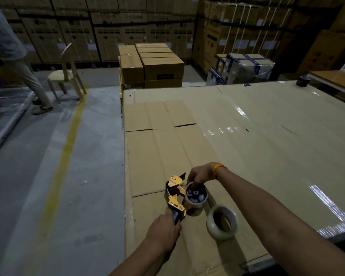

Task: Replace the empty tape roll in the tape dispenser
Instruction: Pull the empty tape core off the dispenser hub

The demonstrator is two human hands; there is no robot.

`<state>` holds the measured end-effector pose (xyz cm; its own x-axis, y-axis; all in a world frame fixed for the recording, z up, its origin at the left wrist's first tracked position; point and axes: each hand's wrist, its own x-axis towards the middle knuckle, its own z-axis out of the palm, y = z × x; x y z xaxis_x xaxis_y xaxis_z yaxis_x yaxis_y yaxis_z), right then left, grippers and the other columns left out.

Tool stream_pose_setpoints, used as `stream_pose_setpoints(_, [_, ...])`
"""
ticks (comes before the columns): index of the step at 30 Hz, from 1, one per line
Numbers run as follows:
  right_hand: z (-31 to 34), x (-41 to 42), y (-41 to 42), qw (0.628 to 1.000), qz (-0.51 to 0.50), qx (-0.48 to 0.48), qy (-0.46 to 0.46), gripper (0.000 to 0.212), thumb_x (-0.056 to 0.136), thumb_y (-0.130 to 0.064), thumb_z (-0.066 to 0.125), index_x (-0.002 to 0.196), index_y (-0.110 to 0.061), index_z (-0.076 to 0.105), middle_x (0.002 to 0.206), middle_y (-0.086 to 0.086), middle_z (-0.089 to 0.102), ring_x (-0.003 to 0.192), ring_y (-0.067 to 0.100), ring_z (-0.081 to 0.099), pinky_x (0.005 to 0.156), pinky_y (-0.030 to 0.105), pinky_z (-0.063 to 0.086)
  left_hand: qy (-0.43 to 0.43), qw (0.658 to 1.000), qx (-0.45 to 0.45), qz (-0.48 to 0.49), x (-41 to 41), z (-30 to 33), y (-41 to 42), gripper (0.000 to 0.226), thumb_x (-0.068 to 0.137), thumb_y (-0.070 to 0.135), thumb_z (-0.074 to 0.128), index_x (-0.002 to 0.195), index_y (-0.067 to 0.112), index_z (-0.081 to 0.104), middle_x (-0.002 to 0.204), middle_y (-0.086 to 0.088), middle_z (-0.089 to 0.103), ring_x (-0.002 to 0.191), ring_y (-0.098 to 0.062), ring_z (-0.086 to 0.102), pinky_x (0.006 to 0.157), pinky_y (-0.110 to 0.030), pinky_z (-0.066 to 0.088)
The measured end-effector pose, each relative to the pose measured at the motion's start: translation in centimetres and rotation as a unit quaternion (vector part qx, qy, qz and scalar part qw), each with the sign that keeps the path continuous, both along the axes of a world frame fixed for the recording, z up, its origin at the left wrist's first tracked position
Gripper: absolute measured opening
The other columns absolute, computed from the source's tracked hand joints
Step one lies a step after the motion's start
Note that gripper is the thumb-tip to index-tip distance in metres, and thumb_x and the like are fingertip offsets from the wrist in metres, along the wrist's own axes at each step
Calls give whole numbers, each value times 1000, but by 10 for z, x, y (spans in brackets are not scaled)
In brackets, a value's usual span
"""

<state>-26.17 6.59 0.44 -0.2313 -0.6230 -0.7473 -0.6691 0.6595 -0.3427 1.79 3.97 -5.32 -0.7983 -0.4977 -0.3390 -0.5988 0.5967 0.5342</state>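
Note:
A yellow and black tape dispenser (175, 193) lies on the cardboard-covered table (257, 136) near its front left corner. My left hand (163, 230) grips the dispenser's black handle. The empty tape roll (196, 195), a thin pale core, sits on the dispenser's dark hub. My right hand (200, 175) reaches from above, fingers closed on the far rim of that core. A fresh roll of clear tape (222, 222) stands tilted on the table just right of the dispenser, touching neither hand.
A dark tape roll (303, 81) sits at the table's far right. Stacked cartons (153, 64) stand beyond the table, with walls of boxes behind. On the left are a wooden chair (67, 73), a person walking (18, 56) and a yellow floor line (68, 148).

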Motion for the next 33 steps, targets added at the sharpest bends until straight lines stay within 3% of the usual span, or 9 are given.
stream_pose_setpoints(4, [5, 1, 5, 998, -14, -18, 51, 40, 96, -35, 72, 122, -4, 74, 119, 15, 76, 110, 29, 74, 94, 46, 63, 8, 1000, 5, 12, -2, -3, -4, 44, 94, 50, 51, 128, 22, 44, 112, -7, 70, 97, -29, 69, 84, -45, 59])
stream_pose_setpoints(7, [17, 3, 13, 999, -47, -15, 21, 49, 94, -46, 75, 121, -5, 75, 115, 12, 77, 105, 28, 74, 90, 43, 65, 4, 1000, -5, -2, -5, -2, -3, 42, 96, 48, 53, 127, 20, 46, 114, -8, 69, 100, -28, 68, 86, -45, 58])
stream_pose_setpoints(9, [32, 12, 19, 995, -66, -67, 20, 52, 92, -52, 75, 120, -8, 74, 115, 8, 75, 107, 25, 71, 91, 40, 63, 3, 1000, -3, -5, -6, 0, -2, 42, 96, 46, 53, 127, 18, 46, 115, -8, 68, 101, -29, 67, 87, -45, 57])
stream_pose_setpoints(13, [44, 57, 52, 949, 17, -254, 185, 36, 85, -47, 82, 106, -21, 69, 108, -1, 61, 98, 16, 57, 81, 35, 56, -4, 1000, 4, 3, -9, 1, 0, 39, 96, 44, 55, 124, 18, 46, 114, -8, 67, 101, -29, 67, 84, -42, 57])
stream_pose_setpoints(17, [9, 103, 81, 902, 66, -305, 297, 21, 91, -37, 70, 95, -17, 66, 102, 3, 61, 92, 24, 61, 67, 31, 44, -1, 1000, 6, 12, -8, 2, 0, 43, 94, 43, 56, 125, 16, 48, 113, -9, 67, 102, -29, 67, 87, -43, 57])
stream_pose_setpoints(22, [-34, 122, 87, 870, 72, -274, 403, 48, 69, -30, 89, 109, -15, 68, 102, 6, 69, 88, 26, 67, 67, 34, 54, 0, 1000, 1, 14, -8, 6, 1, 43, 93, 43, 55, 125, 15, 48, 113, -11, 67, 102, -31, 67, 86, -43, 58])
stream_pose_setpoints(26, [-34, 126, 84, 836, 105, -278, 462, 45, 61, -14, 96, 101, -9, 76, 89, 10, 73, 76, 25, 70, 64, 35, 58, -5, 1000, -3, 12, -9, 9, 2, 42, 93, 43, 55, 124, 15, 49, 115, -11, 68, 103, -32, 67, 86, -44, 58])
stream_pose_setpoints(29, [-36, 125, 84, 833, 137, -263, 468, 43, 66, -11, 92, 105, -6, 75, 92, 12, 74, 77, 27, 71, 65, 37, 59, -2, 1000, 4, 11, -10, 11, 2, 39, 94, 42, 55, 123, 15, 49, 114, -12, 68, 103, -32, 67, 87, -46, 58])
stream_pose_setpoints(33, [-30, 129, 83, 849, 153, -217, 458, 39, 85, -8, 78, 122, -2, 69, 108, 18, 76, 94, 33, 73, 82, 42, 59, 1, 1000, 3, 12, -11, 10, 4, 37, 96, 41, 55, 122, 15, 49, 115, -13, 68, 103, -32, 67, 87, -45, 58])
